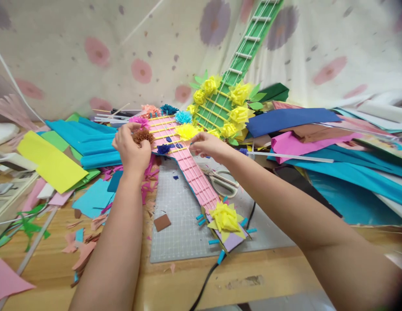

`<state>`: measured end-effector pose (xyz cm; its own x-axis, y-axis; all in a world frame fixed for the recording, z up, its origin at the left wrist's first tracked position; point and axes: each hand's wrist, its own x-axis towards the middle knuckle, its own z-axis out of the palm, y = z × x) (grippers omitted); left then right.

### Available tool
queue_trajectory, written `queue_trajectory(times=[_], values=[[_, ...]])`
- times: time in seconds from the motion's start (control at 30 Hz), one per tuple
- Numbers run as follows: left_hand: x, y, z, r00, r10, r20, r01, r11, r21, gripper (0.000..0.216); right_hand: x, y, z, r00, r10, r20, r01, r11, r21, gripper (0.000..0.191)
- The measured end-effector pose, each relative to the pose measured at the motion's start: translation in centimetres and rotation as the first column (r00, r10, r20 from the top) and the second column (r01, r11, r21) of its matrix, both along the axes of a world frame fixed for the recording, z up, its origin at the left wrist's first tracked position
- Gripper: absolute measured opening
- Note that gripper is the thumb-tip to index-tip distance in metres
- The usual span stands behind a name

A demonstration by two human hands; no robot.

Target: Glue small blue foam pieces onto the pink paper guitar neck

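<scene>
A pink paper guitar (196, 177) lies tilted over the cutting mat, its body away from me and its neck toward me. My left hand (132, 149) has fingers and thumb around a brown paper flower (143, 137) at the body's left edge. Over the body's lower right, beside the yellow paper flower (187, 131), my right hand (209, 146) has its fingers curled together; whatever is between them is hidden. A dark blue paper flower (164, 149) sits near the neck. Pink, coral and light blue flowers (183, 117) line the far edge. Another yellow flower (226, 218) covers the headstock.
Scissors (222, 181) lie on the grey cutting mat (175, 242), right of the neck. A green paper guitar (217, 101) leans against the curtain behind. Crepe paper (97, 142) and scraps crowd both sides. A glue gun's white stick (291, 157) and a black cable (205, 283) are nearby.
</scene>
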<state>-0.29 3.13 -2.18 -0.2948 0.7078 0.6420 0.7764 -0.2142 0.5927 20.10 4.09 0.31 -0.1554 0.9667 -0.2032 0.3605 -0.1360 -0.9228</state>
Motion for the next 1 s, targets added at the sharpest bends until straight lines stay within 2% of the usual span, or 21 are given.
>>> queue_trajectory(times=[0.13,0.23,0.33,0.4,0.47,0.57,0.63,0.7,0.8,0.83,0.87,0.93,1.0], values=[[-0.2,-0.2,0.2,0.987,0.084,0.134,-0.102,0.985,0.139,0.030,3.8,-2.1,-1.6,0.998,0.044,0.052,-0.048,0.997,0.063,0.010],[0.2,-0.5,0.6,0.984,0.093,0.149,-0.128,0.961,0.247,0.027,6.8,-3.2,-3.0,0.987,0.093,0.133,-0.099,0.994,0.039,0.003],[1.8,-0.8,0.9,0.992,0.059,0.113,-0.086,0.966,0.243,0.022,8.9,-3.7,-4.6,0.966,0.041,0.257,-0.057,0.997,0.055,0.011],[3.5,-0.9,0.6,0.996,-0.053,0.071,0.040,0.984,0.175,0.017,9.8,-3.9,-5.3,0.949,0.014,0.314,-0.043,0.995,0.085,0.015],[5.5,-1.2,0.0,0.978,-0.206,0.006,0.206,0.976,0.065,0.016,10.4,-4.3,-5.4,0.938,0.046,0.344,-0.078,0.994,0.080,0.018],[8.4,-2.1,-1.3,0.914,-0.404,-0.039,0.400,0.913,-0.078,0.027,11.5,-5.1,-4.2,0.903,0.198,0.382,-0.197,0.980,-0.042,0.024],[9.7,-2.8,-2.0,0.854,-0.509,-0.110,0.483,0.853,-0.197,0.032,12.7,-5.5,-3.1,0.846,0.298,0.442,-0.263,0.955,-0.140,0.031],[10.4,-3.3,-2.3,0.813,-0.556,-0.172,0.498,0.817,-0.291,0.031,14.1,-5.6,-2.3,0.766,0.285,0.576,-0.242,0.958,-0.152,0.038],[10.9,-3.3,-2.0,0.807,-0.546,-0.224,0.447,0.813,-0.374,0.026,15.7,-5.0,-2.7,0.651,0.030,0.758,-0.093,0.995,0.041,0.042],[11.1,-3.0,-1.8,0.805,-0.542,-0.241,0.424,0.810,-0.407,0.024,15.8,-4.7,-3.2,0.651,-0.045,0.758,-0.073,0.990,0.121,0.042],[11.3,-2.5,-1.5,0.797,-0.544,-0.264,0.400,0.802,-0.444,0.023,15.8,-4.4,-3.9,0.684,-0.086,0.724,-0.075,0.979,0.188,0.042],[12.2,-1.1,-1.0,0.755,-0.569,-0.326,0.354,0.772,-0.528,0.024,15.2,-3.8,-5.4,0.804,-0.093,0.587,-0.107,0.949,0.297,0.041],[13.2,0.5,-0.7,0.704,-0.582,-0.407,0.308,0.767,-0.564,0.031,14.2,-3.4,-6.7,0.871,-0.141,0.470,-0.029,0.941,0.337,0.040]])
